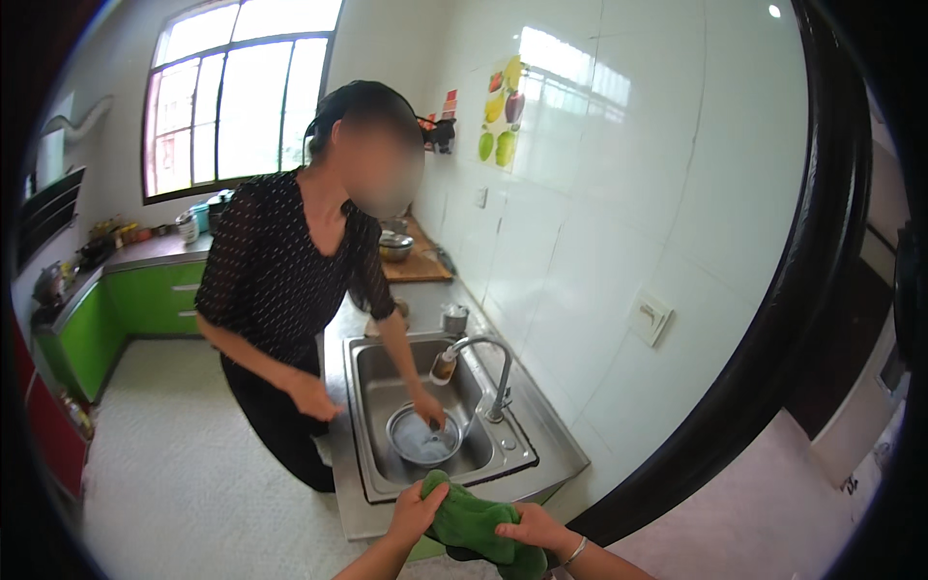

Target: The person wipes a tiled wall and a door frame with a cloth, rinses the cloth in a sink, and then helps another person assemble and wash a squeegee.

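A green cloth (471, 516) is stretched between my two hands, just in front of the sink's near edge. My left hand (417, 511) grips its upper left end, thumb on top. Its right side is pinched in my right hand (536, 528), and a bangle circles that wrist. Part of the cloth hangs down below the right hand. Beyond it is a stainless steel sink (373, 464) with a metal bowl (425, 458) of cloudy water inside. Something dark shows under the cloth, too covered to name.
A co-worker (268, 254) stands left of the sink, one hand (429, 409) at the bowl. The curved faucet (505, 370) rises at the sink's right. A metal cup (454, 317) and a wooden board (420, 250) with a pot (395, 248) stand behind. A dark door frame (732, 406) curves along the right.
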`<action>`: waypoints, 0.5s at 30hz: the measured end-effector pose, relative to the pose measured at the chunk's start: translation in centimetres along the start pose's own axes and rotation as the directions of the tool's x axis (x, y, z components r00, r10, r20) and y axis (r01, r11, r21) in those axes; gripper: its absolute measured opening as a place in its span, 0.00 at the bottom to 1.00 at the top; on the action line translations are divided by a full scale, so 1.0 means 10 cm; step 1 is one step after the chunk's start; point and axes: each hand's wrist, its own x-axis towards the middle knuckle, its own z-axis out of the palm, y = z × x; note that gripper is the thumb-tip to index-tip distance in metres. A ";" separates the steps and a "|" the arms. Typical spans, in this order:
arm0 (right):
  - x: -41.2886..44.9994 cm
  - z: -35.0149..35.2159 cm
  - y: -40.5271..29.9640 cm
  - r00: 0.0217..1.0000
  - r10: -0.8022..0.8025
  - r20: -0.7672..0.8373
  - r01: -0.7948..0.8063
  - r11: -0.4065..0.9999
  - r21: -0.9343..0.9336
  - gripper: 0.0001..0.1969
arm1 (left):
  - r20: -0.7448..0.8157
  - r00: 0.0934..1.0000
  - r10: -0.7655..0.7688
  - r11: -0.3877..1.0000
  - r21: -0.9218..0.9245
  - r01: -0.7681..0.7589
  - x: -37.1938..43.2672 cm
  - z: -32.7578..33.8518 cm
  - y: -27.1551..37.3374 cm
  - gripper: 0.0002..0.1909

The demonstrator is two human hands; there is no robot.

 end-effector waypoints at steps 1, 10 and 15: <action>0.04 0.04 -0.06 0.995 -0.064 0.074 0.065 0.998 -0.020 0.27 | 0.035 0.999 0.008 0.993 -0.119 -0.003 0.05 -0.07 0.04 0.15; 0.14 0.25 -0.16 0.985 0.132 -0.114 -0.171 0.860 -0.481 0.20 | 0.536 0.823 -0.189 0.743 -0.469 0.477 0.14 -0.15 0.53 0.16; 0.11 0.28 0.14 0.856 0.006 -0.517 -0.295 0.827 -0.479 0.16 | 0.631 0.760 -0.152 0.795 -0.379 0.474 0.13 -0.13 1.03 0.18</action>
